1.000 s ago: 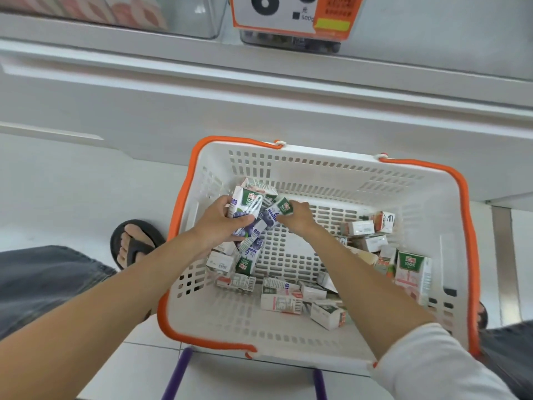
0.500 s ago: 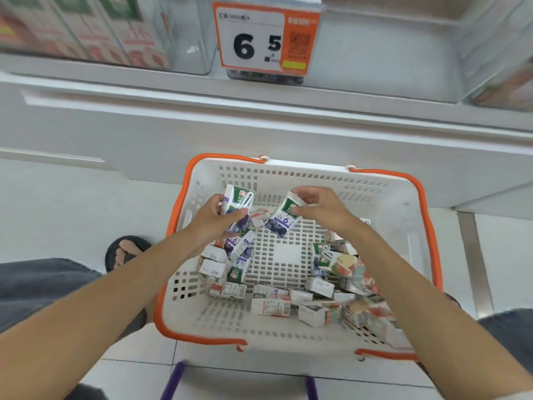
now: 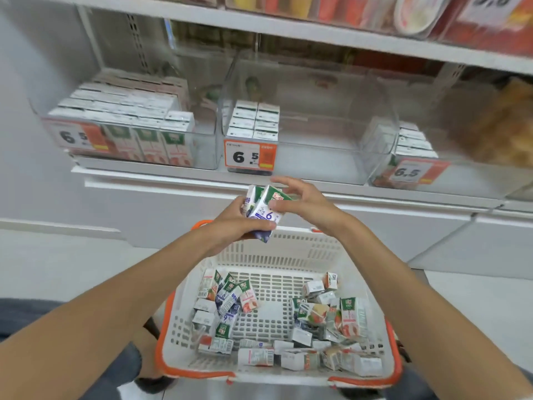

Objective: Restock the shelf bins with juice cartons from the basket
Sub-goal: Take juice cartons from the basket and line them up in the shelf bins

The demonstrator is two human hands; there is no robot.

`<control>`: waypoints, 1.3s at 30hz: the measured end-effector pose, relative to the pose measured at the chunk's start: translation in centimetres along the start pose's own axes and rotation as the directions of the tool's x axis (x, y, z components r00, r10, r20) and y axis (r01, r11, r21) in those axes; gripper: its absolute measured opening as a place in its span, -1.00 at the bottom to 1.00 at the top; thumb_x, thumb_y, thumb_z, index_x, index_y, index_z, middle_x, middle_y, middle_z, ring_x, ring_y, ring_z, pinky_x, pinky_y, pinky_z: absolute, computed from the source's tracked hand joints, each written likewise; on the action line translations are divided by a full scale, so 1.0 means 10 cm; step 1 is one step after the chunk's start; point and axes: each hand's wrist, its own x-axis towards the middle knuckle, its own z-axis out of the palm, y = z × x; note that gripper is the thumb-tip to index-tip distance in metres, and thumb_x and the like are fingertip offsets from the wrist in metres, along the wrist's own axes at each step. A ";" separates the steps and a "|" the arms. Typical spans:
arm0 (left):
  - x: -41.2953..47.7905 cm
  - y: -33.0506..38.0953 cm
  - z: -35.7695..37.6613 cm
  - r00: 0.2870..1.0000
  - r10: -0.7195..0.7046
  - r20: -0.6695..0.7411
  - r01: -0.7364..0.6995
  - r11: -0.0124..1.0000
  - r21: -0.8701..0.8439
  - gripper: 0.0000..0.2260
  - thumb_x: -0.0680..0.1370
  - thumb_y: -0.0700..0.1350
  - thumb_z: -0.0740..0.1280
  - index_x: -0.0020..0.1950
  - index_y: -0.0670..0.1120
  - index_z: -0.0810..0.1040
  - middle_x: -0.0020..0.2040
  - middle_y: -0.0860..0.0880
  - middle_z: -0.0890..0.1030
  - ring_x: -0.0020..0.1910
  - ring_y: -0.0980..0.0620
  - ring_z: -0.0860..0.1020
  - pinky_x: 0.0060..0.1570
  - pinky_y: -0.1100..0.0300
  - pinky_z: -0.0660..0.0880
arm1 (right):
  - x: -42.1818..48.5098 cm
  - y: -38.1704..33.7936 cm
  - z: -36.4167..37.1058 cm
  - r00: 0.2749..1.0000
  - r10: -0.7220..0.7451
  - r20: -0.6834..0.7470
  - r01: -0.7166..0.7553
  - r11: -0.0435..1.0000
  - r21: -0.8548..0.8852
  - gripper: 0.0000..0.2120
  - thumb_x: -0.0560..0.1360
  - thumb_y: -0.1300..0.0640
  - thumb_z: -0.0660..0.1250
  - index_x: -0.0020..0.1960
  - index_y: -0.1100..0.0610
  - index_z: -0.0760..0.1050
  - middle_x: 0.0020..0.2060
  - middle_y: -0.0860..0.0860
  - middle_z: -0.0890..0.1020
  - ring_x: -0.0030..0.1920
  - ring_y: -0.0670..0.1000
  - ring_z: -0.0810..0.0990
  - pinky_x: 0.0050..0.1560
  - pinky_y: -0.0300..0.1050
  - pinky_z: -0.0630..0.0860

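Note:
A white basket with orange rim [image 3: 288, 249] sits low in front of me, holding several small juice cartons [image 3: 227, 301]. Above its far edge my left hand [image 3: 233, 226] grips a pair of purple blueberry cartons [image 3: 264, 212] from below. My right hand [image 3: 300, 202] pinches the nearer carton with thumb and fingers at its top right side. Just beyond them stands the middle clear shelf bin [image 3: 317, 145], with two short rows of cartons [image 3: 255, 119] at its left and a 6.5 price tag [image 3: 249, 155] on its front.
A left bin [image 3: 129, 134] is nearly full of red-labelled cartons. A right bin [image 3: 409, 151] holds one row of cartons. An upper shelf [image 3: 317, 33] carries other goods. My legs and sandalled feet flank the basket on the tiled floor.
Both hands rose out of the basket with the blueberry cartons and came together. My view tilted up, bringing the shelf bins into sight.

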 end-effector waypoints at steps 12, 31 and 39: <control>0.25 0.92 0.03 0.944 0.331 -0.019 -0.324 0.933 0.155 0.04 0.30 -0.15 0.61 0.58 0.11 0.02 0.05 0.02 0.68 -0.11 0.02 0.69 -0.17 0.22 0.60 | 0.15 -0.87 -0.52 0.992 -0.126 0.007 0.127 0.992 -0.018 -0.70 0.39 0.27 0.50 0.11 0.19 0.55 -0.18 0.06 0.69 -0.21 -0.04 0.65 -0.18 -0.19 0.61; 0.95 0.72 -0.52 0.781 0.608 0.144 -0.121 -0.079 0.990 -0.41 0.54 0.06 0.37 0.51 -0.06 0.27 0.50 -0.07 0.31 0.49 -0.07 0.23 0.47 0.02 0.12 | 1.25 -0.50 -1.08 0.934 0.257 0.250 -0.234 0.965 -0.119 -0.62 0.49 -0.02 0.42 0.27 -0.07 0.44 0.19 -0.09 0.62 0.20 -0.09 0.58 0.04 -0.09 0.59; 0.95 0.71 -0.51 0.782 0.609 0.134 -0.104 -0.085 0.991 -0.41 0.55 0.09 0.33 0.52 -0.04 0.23 0.52 -0.05 0.28 0.50 -0.04 0.21 0.48 0.03 0.10 | 1.28 -0.50 -1.05 0.937 0.291 0.193 -0.235 0.934 -0.269 -0.54 0.48 0.03 0.42 0.32 -0.12 0.36 0.22 -0.12 0.57 0.25 -0.10 0.50 0.24 -0.01 0.49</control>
